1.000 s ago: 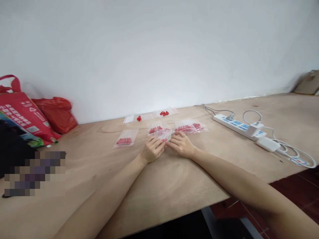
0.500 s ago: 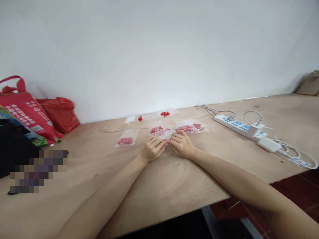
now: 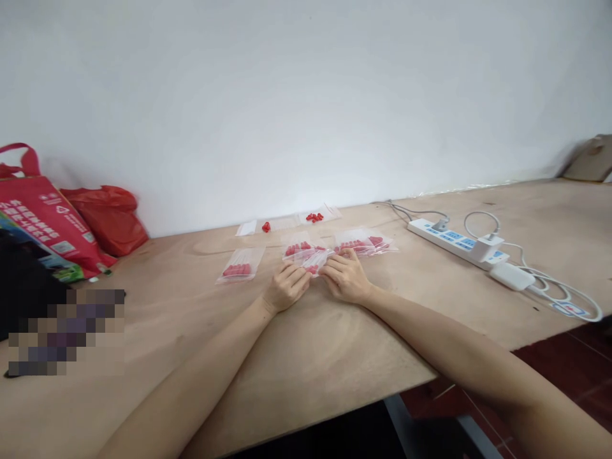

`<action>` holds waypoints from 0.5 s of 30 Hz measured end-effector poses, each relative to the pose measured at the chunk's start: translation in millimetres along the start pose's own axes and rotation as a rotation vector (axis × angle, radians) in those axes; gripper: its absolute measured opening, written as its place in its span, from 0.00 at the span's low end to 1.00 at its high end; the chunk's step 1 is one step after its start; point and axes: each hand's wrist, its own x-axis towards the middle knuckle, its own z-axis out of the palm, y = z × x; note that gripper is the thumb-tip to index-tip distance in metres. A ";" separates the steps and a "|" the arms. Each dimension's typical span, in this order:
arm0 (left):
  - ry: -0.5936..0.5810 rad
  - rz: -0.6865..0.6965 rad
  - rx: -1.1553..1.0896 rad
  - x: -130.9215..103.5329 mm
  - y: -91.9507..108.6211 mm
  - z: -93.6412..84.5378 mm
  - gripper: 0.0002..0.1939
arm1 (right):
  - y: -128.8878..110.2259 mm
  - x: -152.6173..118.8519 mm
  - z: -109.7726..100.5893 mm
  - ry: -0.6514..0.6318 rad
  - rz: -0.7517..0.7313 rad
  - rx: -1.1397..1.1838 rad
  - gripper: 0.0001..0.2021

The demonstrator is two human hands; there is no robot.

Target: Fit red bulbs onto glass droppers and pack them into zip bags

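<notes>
Between my two hands is a small clear plastic bag with red pieces in it. My left hand is closed on its left side, and my right hand pinches it from the right. Just behind lies another clear bag with red pieces. To the right of it, beyond my right hand, more bags of red pieces overlap. A separate bag with a row of red pieces rests left of my left hand. My fingers hide part of the held bag.
Along the wall lie loose red pieces on a flat bag and another red cluster. A white power strip with cables is at right. Red bags stand at left. The wooden table's front edge is near me.
My hands stay on the bag and have come slightly apart, showing a little more of it. The whole view has shifted a little.
</notes>
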 end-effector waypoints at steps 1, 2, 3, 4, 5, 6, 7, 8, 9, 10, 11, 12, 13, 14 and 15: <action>0.002 0.008 0.014 -1.1 -1.6 -0.9 0.06 | 0.3 0.1 -0.4 0.002 0.004 0.005 0.09; 0.007 0.018 0.026 -2.2 -3.2 -1.9 0.06 | 0.6 0.2 -0.7 0.004 0.007 0.009 0.09; 0.012 0.030 0.034 -3.4 -4.8 -2.9 0.05 | 0.9 0.2 -0.9 0.007 0.008 0.014 0.09; 0.018 0.040 0.039 -4.5 -6.4 -3.9 0.05 | 1.1 0.1 -1.0 0.008 0.010 0.020 0.08; 0.025 0.049 0.040 -5.7 -8.1 -4.9 0.04 | 1.4 0.0 -1.0 0.009 0.013 0.025 0.08; 0.031 0.053 0.040 -7.0 -9.7 -5.8 0.04 | 1.7 -0.2 -1.0 0.010 0.016 0.030 0.07; 0.036 0.055 0.043 -8.4 -11.4 -6.5 0.04 | 2.0 -0.5 -1.0 0.010 0.020 0.035 0.07; 0.037 0.056 0.050 -9.9 -13.1 -7.2 0.04 | 2.4 -0.7 -1.0 0.013 0.022 0.039 0.07; 0.036 0.057 0.061 -11.6 -14.8 -7.7 0.04 | 3.0 -1.0 -1.2 0.017 0.023 0.043 0.07; 0.035 0.059 0.074 -13.4 -16.4 -8.1 0.05 | 3.6 -1.3 -1.4 0.023 0.022 0.046 0.07; 0.032 0.060 0.086 -15.2 -17.8 -8.5 0.05 | 4.3 -1.7 -1.8 0.032 0.020 0.049 0.06; 0.029 0.061 0.093 -17.1 -19.0 -9.0 0.05 | 5.0 -2.4 -2.3 0.041 0.018 0.052 0.06; 0.026 0.061 0.096 -18.8 -19.8 -9.6 0.05 | 5.9 -3.2 -2.9 0.046 0.018 0.055 0.06; 0.024 0.062 0.096 -20.5 -20.3 -10.3 0.05 | 6.7 -4.3 -3.6 0.051 0.018 0.059 0.05; 0.022 0.062 0.092 -22.1 -20.5 -11.1 0.05 | 7.5 -5.6 -4.3 0.055 0.019 0.061 0.05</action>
